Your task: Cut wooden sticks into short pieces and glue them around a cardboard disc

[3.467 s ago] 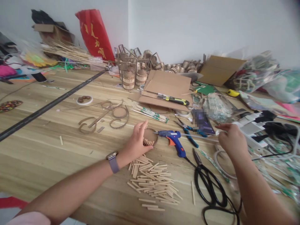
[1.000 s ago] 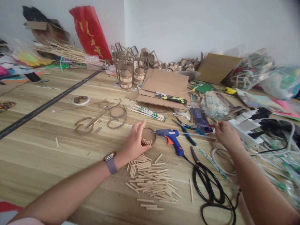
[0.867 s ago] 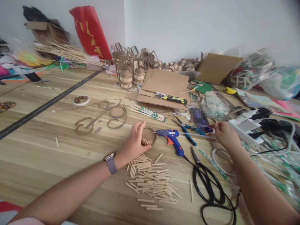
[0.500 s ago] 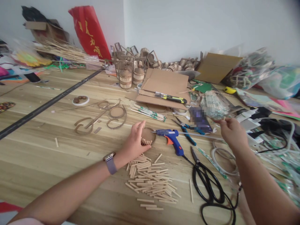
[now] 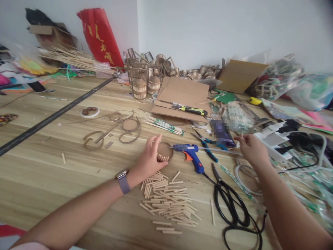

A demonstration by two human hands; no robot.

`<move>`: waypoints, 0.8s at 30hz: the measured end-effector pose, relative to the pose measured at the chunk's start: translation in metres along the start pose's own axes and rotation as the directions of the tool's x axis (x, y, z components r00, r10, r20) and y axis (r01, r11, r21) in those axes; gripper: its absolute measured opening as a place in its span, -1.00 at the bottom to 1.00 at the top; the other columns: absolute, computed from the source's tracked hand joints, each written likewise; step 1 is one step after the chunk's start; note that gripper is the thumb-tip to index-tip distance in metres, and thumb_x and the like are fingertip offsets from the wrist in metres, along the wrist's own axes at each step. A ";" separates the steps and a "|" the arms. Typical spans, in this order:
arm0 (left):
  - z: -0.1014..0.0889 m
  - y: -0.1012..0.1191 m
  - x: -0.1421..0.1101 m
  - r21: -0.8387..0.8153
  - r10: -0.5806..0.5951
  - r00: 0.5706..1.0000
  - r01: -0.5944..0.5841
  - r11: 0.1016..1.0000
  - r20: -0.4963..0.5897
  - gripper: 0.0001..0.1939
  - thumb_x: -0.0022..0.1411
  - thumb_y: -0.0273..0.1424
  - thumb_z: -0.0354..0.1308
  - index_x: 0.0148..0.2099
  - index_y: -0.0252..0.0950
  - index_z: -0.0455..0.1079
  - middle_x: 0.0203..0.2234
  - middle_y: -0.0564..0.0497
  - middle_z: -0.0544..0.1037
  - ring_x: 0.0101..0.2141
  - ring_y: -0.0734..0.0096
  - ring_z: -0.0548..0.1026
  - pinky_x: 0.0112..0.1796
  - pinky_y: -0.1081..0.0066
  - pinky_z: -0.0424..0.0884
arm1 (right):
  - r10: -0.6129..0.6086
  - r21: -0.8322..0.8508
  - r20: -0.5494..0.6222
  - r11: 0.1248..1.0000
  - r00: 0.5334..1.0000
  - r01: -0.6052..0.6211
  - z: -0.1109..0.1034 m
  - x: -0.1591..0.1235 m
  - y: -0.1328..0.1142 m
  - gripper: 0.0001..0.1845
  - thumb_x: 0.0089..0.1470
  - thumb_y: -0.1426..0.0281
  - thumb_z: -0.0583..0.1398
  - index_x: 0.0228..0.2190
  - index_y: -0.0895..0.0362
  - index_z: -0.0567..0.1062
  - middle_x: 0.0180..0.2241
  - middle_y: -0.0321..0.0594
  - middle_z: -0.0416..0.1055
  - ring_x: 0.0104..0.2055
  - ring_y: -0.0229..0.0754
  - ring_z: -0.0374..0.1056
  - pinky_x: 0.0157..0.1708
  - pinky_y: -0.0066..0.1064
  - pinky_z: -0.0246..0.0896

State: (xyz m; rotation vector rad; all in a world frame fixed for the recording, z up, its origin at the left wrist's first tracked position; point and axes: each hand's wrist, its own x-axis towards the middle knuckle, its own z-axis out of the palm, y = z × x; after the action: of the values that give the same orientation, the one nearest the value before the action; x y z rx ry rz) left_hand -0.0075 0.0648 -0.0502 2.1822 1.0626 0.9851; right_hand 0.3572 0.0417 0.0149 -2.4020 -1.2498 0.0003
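Observation:
My left hand (image 5: 150,154) curls around the left side of a round cardboard base (image 5: 165,150), thumb at the front and fingers at the back. A few short wooden sticks (image 5: 162,158) stand in a row along its near edge. A blue hot glue gun (image 5: 191,152) lies to the right, nozzle pointing at the base. My right hand (image 5: 252,147) is raised at the right, pinching a short wooden stick (image 5: 242,135) whose tip shows above the fingers. Below the base spreads a heap of cut wooden sticks (image 5: 170,199).
Black-handled scissors (image 5: 231,205) and blue pliers (image 5: 208,146) lie right of the heap. Cardboard sheets (image 5: 182,92) with utility knives stand behind, before several small stick barrels (image 5: 139,88). A white power strip (image 5: 273,144) sits beside my right hand. A black strip (image 5: 57,114) crosses the left table.
My right hand has moved a little to the left with the stick between its fingers. My left hand stays around the cardboard base.

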 end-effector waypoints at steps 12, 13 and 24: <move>-0.001 0.002 0.000 0.018 0.002 1.000 -0.002 1.000 0.006 0.13 -0.07 -0.56 0.37 0.35 -0.10 -0.29 0.19 -0.22 0.06 0.23 -0.02 0.07 0.19 -0.05 0.10 | -0.450 0.541 0.133 0.780 0.883 0.315 0.023 -0.063 -0.073 -0.67 0.05 0.24 0.11 -0.14 0.08 0.35 -0.45 -0.29 0.41 -0.38 -0.19 0.39 -0.36 -0.39 0.29; -0.001 0.002 0.000 0.019 0.002 1.000 -0.002 1.000 0.008 0.12 -0.07 -0.56 0.36 0.35 -0.10 -0.29 0.19 -0.21 0.06 0.22 -0.02 0.07 0.19 -0.05 0.09 | -0.537 0.620 0.149 0.704 0.830 0.345 0.025 -0.073 -0.083 -0.70 0.05 0.24 0.12 -0.16 0.07 0.35 -0.44 -0.29 0.41 -0.39 -0.19 0.39 -0.36 -0.39 0.30; 0.000 0.001 0.000 0.030 0.008 1.000 -0.008 1.000 0.009 0.17 -0.08 -0.54 0.39 0.36 -0.09 -0.33 0.20 -0.22 0.06 0.24 -0.03 0.05 0.18 -0.06 0.11 | -0.737 0.546 0.276 0.649 0.618 0.531 0.044 -0.119 -0.127 -0.89 0.05 0.48 0.10 -0.34 0.06 0.38 -0.45 -0.29 0.54 -0.44 -0.19 0.45 -0.47 -0.44 0.24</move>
State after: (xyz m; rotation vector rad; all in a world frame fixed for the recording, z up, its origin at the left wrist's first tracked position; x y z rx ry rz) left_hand -0.0070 0.0645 -0.0498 2.2148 1.0717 0.9680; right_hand 0.1784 0.0286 -0.0009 -1.4863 -2.0602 0.6204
